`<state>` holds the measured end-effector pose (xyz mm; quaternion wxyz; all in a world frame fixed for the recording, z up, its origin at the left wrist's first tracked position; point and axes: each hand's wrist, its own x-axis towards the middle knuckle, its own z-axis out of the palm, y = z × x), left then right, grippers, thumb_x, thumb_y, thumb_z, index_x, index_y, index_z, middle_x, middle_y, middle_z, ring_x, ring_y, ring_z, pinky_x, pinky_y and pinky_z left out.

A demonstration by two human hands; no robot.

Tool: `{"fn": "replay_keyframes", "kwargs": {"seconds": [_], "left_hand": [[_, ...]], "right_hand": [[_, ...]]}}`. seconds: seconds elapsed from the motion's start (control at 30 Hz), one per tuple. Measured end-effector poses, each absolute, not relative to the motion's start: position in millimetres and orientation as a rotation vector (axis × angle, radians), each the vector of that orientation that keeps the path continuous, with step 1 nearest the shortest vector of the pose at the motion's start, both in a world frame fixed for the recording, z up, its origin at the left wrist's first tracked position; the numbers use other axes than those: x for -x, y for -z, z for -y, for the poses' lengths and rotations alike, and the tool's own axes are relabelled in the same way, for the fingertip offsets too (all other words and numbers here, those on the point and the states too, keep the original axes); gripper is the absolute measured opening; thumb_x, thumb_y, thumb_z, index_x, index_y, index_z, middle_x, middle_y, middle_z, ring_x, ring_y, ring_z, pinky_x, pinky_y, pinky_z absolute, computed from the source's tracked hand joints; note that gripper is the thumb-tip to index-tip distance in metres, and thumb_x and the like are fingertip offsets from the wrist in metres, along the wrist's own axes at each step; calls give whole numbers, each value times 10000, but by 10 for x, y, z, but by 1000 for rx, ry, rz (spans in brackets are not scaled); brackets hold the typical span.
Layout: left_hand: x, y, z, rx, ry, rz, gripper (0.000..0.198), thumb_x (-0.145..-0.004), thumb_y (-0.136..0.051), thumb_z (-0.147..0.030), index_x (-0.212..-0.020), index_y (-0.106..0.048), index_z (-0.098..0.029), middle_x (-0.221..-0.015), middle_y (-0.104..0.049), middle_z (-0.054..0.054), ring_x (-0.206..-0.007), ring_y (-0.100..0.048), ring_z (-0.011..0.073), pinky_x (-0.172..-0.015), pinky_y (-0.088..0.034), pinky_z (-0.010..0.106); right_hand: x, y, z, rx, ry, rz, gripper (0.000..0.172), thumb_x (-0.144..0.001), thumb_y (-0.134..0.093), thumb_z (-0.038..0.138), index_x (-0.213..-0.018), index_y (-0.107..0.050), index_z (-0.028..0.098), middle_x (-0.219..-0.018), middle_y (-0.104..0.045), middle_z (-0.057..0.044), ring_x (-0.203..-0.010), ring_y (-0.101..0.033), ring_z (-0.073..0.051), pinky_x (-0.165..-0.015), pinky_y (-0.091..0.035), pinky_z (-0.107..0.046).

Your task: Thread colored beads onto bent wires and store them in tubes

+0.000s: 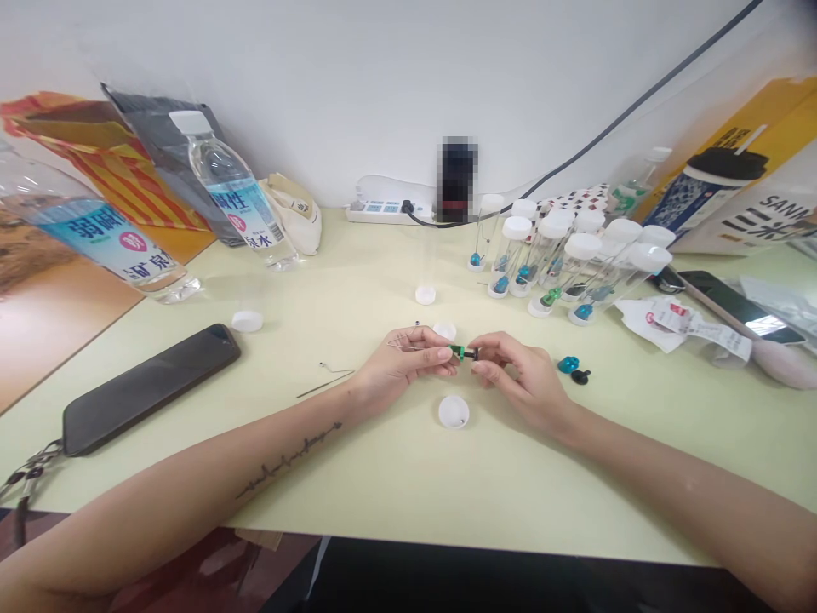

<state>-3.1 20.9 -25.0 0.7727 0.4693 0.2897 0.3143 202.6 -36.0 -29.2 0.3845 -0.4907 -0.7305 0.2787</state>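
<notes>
My left hand (418, 362) is closed on a small green part (457, 351), and a thin metal wire (403, 345) sticks out past its fingers. With thumb and fingertips my right hand (514, 370) pinches a small black stem-like part (471, 354), which meets the green part's right end; how far it sits inside is hidden. Below the hands lies a round white cap (454, 411) with a tiny speck in it. Right of my right hand are a blue part (568, 364) and a black disc-like part (580, 376). A bent wire and straight rod (324, 385) lie beside my left wrist.
Several clear white-capped tubes (517, 228) holding blue or green parts stand at the back right. Water bottles (246, 200) and a phone (150, 387) are on the left. A power strip (389, 204) sits against the wall, and a cup (715, 191) stands far right.
</notes>
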Motion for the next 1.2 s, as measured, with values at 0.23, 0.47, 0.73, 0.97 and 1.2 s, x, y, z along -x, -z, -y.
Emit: {"fn": "replay_keyframes", "kwargs": {"seconds": [0.23, 0.47, 0.73, 0.97, 1.2], "left_hand": [[34, 238, -200, -1037, -675, -632, 118, -759, -731, -201, -805, -660, -120, -784, -705, 27, -703, -665, 99, -699, -505, 208], [28, 236, -197, -1059, -669, -637, 127, -753, -737, -210, -805, -657, -127, -772, -702, 24, -709, -663, 105, -685, -500, 209], [29, 236, -193, -1046, -674, -655, 147, -740, -747, -227, -792, -649, -130, -781, -707, 29, -707, -658, 108, -703, -496, 229], [27, 213, -188, -1031, -684, -653, 152, -747, -739, -240, -772, -642, -127, -774, -704, 30, -685, -649, 101, -714, -492, 236], [29, 212, -178, -1036, -678, -636, 145, -767, -724, -254, -783, -645, -134, -757, -709, 22, -690, -650, 95, -732, -487, 231]], "right_hand": [[-2034, 311, 377, 1195, -690, 1874, 176, -924, -519, 337, -1038, -568, 212, -734, -630, 7, -571, -573, -101, -542, -461, -213], [-2032, 275, 371, 1185, -713, 1884, 188, -946, -480, 343, -946, -584, 187, -688, -626, 4, -576, -573, -101, -555, -445, -213], [-2035, 273, 349, 1142, -770, 1924, 266, -970, -418, 350, -821, -565, 186, -672, -621, 2, -546, -571, -94, -554, -434, -211], [-2042, 254, 354, 1099, -770, 1970, 342, -977, -379, 379, -759, -556, 185, -641, -611, -4, -538, -579, -100, -542, -434, -211], [-2045, 251, 354, 1056, -785, 1979, 345, -975, -389, 368, -741, -558, 178, -613, -607, -3, -521, -584, -91, -523, -433, -191]]}}
